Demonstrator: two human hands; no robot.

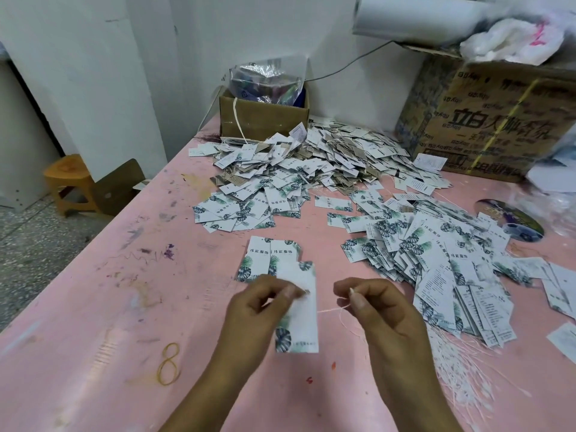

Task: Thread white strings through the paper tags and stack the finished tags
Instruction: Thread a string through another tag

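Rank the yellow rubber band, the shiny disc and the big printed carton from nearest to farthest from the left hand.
1. Rubber band, just left of the left hand.
2. Disc, across to the right.
3. Carton, back right.

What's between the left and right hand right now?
In the head view, a white string spans the gap, from the edge of the paper tag pinched by the left hand to the right hand, which pinches it. Beneath it, only the pink table shows.
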